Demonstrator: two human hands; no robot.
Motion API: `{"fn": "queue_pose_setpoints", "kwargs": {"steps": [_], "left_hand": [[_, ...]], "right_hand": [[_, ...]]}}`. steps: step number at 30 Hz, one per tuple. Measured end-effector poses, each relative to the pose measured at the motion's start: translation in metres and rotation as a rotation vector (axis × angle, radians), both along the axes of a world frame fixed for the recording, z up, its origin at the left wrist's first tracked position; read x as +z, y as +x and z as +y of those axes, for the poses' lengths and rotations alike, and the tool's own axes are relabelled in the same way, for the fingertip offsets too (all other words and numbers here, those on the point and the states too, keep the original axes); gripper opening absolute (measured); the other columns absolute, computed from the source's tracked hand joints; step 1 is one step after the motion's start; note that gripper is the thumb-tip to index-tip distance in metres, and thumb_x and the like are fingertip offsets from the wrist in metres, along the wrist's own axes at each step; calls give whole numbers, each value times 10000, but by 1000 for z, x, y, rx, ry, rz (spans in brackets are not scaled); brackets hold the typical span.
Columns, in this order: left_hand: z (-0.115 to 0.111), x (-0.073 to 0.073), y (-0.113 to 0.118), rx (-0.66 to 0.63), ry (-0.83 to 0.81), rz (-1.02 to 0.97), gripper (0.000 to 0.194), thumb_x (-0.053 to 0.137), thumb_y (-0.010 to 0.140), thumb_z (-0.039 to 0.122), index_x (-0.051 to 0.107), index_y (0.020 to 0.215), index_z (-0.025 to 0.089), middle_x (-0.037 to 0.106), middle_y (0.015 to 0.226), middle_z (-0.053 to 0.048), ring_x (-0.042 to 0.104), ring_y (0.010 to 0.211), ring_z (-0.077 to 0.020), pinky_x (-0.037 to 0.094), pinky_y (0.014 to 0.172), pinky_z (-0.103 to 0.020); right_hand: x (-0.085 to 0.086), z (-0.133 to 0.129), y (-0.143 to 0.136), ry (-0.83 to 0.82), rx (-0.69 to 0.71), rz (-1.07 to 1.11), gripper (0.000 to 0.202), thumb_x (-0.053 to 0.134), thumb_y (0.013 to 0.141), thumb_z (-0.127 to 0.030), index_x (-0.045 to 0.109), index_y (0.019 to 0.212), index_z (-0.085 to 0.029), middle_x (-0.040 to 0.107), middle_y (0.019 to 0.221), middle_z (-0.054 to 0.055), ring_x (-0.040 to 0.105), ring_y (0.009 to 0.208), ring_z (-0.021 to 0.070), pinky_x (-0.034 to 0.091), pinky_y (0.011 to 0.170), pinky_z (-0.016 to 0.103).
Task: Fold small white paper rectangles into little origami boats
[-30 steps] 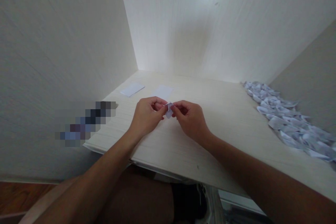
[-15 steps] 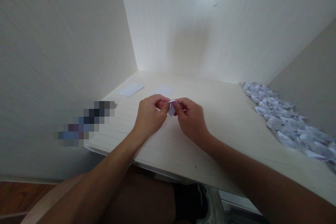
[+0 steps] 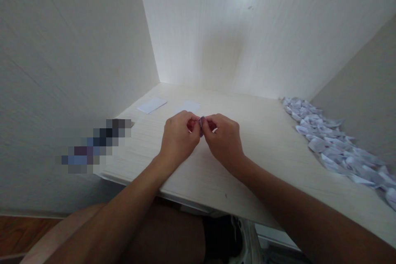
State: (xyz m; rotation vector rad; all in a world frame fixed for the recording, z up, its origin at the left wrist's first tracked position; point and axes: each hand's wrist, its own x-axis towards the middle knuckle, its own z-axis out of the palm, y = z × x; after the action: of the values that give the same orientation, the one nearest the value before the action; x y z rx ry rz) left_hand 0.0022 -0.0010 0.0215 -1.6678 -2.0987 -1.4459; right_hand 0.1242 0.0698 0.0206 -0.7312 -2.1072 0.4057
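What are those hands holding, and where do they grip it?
A small paper piece, pinched by its upper part between both hands' fingertips.

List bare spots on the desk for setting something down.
Widest: desktop between right hand and folded paper pile, back to rear panel. Smaller: left of left hand, nearer than the two white sheets. Crowded: right side, under the pile; centre, where both hands pinch a small paper.

Both the left hand and right hand mostly hide the paper between them. Pixelation obscures something at left. The right edge cuts off a paper pile.
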Motion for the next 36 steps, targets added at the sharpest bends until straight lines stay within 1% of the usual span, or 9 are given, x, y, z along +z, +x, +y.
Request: {"fn": "queue_pose_setpoints", "kwargs": {"steps": [3, 6, 11, 14, 17, 19, 23, 27, 36], "left_hand": [[3, -2, -3, -36, 12, -130, 153, 632, 872, 280, 740, 839, 178, 709, 752, -34, 649, 644, -156, 518, 607, -279], [6, -6, -8, -75, 2, -263, 197, 632, 884, 329, 750, 890, 170, 720, 809, -46, 667, 643, -160, 536, 547, -268], [8, -9, -10, -98, -47, -239, 187, 663, 882, 336, 745, 819, 180, 712, 691, -30, 657, 602, -165, 528, 580, -285], [5, -8, -1, -44, -46, -103, 179, 645, 898, 296, 735, 797, 179, 703, 744, -54, 641, 677, -183, 496, 630, -300], [2, -6, 8, 35, -28, 120, 199, 575, 935, 232, 728, 825, 169, 678, 826, -79, 612, 718, -189, 473, 650, -305], [2, -5, 9, 46, -3, 160, 190, 554, 939, 204, 728, 868, 170, 672, 851, -76, 607, 723, -179, 479, 643, -286], [6, -6, 1, -55, 27, -18, 170, 569, 928, 232, 728, 917, 176, 690, 847, -51, 641, 693, -145, 503, 595, -233], [11, -10, -8, -163, -15, -216, 189, 598, 928, 299, 736, 901, 174, 727, 856, -52, 661, 613, -129, 532, 546, -229], [9, -9, -4, -80, -48, -228, 215, 638, 905, 337, 746, 825, 170, 727, 742, -50, 658, 585, -167, 519, 543, -278]], "right_hand": [[-2, 2, -1, -2, 29, 33, 230, 583, 962, -263, 745, 818, -187, 734, 787, 65, 638, 709, 176, 462, 705, 319], [-5, 4, -3, -154, 84, 89, 173, 605, 937, -249, 771, 921, -201, 773, 856, 64, 679, 752, 183, 507, 716, 315], [-5, 4, -4, -379, 113, 144, 161, 646, 887, -242, 792, 834, -200, 792, 798, 50, 716, 698, 185, 545, 686, 315], [-2, 2, -2, -339, 75, 114, 179, 650, 885, -245, 794, 785, -211, 776, 715, 40, 718, 658, 191, 536, 668, 321], [0, -1, -2, -222, 3, 82, 176, 640, 894, -243, 798, 822, -213, 789, 763, 57, 729, 697, 208, 532, 689, 337], [-1, -1, -2, -163, -18, 86, 168, 637, 900, -243, 798, 863, -214, 795, 800, 61, 732, 723, 210, 538, 714, 341], [-3, 2, -3, -190, 21, 147, 151, 648, 901, -248, 796, 913, -221, 801, 826, 43, 735, 721, 193, 551, 713, 322], [-2, 3, -3, -304, 51, 186, 153, 662, 892, -268, 794, 834, -217, 793, 768, 33, 738, 685, 186, 553, 675, 309], [3, 1, 0, -184, 3, 55, 238, 628, 926, -271, 774, 748, -213, 772, 703, 33, 694, 639, 176, 470, 638, 308]]}}
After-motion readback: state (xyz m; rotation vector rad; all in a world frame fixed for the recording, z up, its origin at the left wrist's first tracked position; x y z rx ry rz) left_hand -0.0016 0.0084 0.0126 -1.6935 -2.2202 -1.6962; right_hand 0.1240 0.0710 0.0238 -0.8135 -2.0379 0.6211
